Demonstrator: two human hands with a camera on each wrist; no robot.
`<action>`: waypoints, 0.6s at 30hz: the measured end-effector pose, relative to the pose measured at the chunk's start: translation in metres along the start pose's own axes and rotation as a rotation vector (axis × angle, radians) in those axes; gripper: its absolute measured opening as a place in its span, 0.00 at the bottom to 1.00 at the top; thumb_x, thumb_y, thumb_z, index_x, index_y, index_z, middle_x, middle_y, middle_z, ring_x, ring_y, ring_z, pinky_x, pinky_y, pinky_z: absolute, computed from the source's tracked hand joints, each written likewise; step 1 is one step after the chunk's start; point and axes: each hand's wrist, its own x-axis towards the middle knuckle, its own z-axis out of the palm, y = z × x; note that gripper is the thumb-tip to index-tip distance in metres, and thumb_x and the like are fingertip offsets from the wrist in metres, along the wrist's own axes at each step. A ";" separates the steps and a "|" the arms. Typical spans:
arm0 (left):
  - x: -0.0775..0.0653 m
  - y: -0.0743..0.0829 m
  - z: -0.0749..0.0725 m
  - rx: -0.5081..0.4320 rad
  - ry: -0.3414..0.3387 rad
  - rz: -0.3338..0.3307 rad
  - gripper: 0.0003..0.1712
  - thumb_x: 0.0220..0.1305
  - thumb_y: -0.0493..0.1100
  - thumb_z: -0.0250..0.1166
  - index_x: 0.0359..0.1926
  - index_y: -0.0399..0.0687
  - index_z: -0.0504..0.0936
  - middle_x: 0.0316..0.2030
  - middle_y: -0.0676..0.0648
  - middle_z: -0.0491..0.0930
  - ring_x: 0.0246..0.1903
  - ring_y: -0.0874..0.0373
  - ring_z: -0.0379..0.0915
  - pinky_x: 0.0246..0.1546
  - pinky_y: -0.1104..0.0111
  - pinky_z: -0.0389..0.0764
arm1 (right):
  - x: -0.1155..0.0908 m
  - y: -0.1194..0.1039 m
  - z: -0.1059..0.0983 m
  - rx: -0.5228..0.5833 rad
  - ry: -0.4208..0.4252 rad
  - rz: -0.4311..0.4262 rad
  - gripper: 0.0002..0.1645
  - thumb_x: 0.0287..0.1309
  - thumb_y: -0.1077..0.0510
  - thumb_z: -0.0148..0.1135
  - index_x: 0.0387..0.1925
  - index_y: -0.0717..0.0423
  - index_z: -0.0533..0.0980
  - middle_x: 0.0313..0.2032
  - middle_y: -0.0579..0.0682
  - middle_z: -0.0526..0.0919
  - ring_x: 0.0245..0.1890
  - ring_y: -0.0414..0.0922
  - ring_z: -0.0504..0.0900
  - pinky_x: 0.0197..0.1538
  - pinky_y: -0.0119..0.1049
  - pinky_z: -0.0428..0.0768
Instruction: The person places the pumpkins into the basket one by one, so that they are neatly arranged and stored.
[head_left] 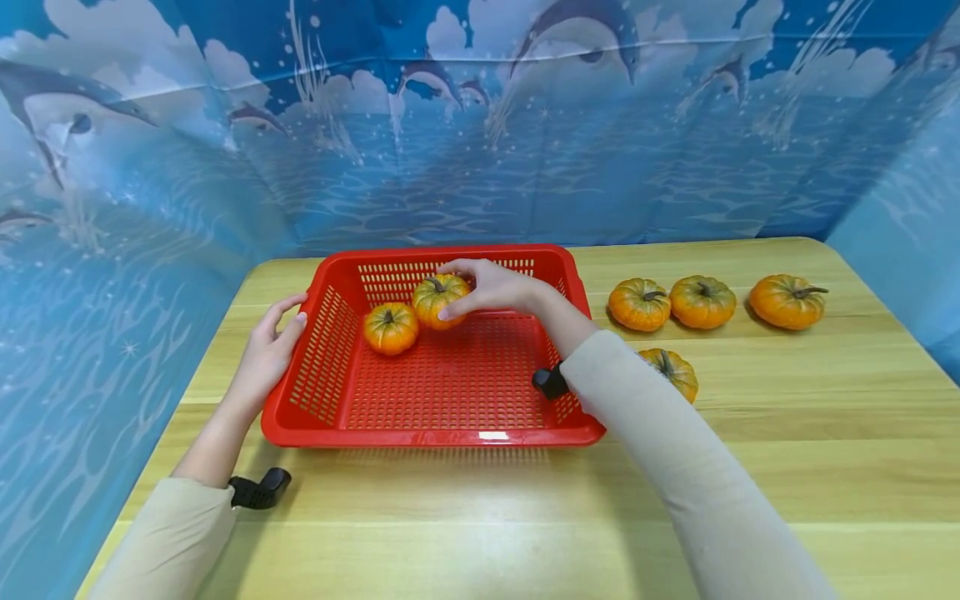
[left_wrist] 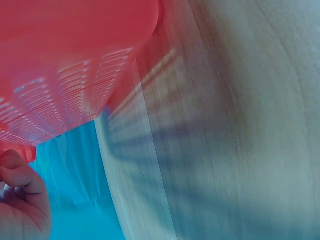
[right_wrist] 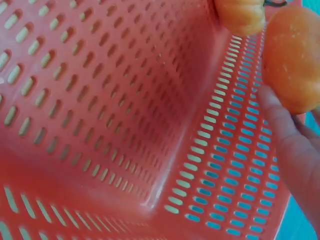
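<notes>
My right hand (head_left: 501, 287) pinches a small orange pumpkin (head_left: 431, 302) between thumb and fingers inside the red plastic basket (head_left: 438, 438). In the right wrist view this pumpkin (right_wrist: 294, 57) is above the slotted basket wall, with the thumb on its underside. A second pumpkin (head_left: 391, 328) sits on the basket floor just left of it. On the basket's left side, my left hand (head_left: 264, 354) grips the rim with thumb and fingers. The left wrist view catches curled fingers (left_wrist: 22, 179) at the basket's edge.
Three pumpkins stand in a row right of the basket: one near it (head_left: 639, 305), a middle one (head_left: 702, 302) and a farther one (head_left: 786, 302). Another pumpkin (head_left: 675, 375) is partly hidden by the right sleeve. A blue dolphin-print cloth (head_left: 465, 183) hangs behind the wooden table (head_left: 420, 525).
</notes>
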 end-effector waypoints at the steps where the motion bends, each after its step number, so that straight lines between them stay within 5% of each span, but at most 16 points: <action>1: 0.000 0.000 0.000 -0.001 0.001 0.001 0.32 0.72 0.53 0.45 0.71 0.50 0.51 0.48 0.31 0.71 0.29 0.59 0.80 0.29 0.65 0.82 | 0.001 0.002 0.002 -0.006 0.002 0.007 0.45 0.50 0.51 0.68 0.67 0.50 0.59 0.63 0.51 0.61 0.58 0.47 0.64 0.58 0.43 0.70; 18: 0.000 0.000 0.000 -0.001 0.000 0.001 0.32 0.72 0.54 0.45 0.71 0.50 0.51 0.48 0.31 0.71 0.29 0.59 0.80 0.30 0.64 0.82 | 0.010 0.015 0.016 -0.172 -0.037 0.078 0.46 0.49 0.53 0.69 0.67 0.55 0.57 0.60 0.55 0.64 0.57 0.48 0.66 0.60 0.41 0.67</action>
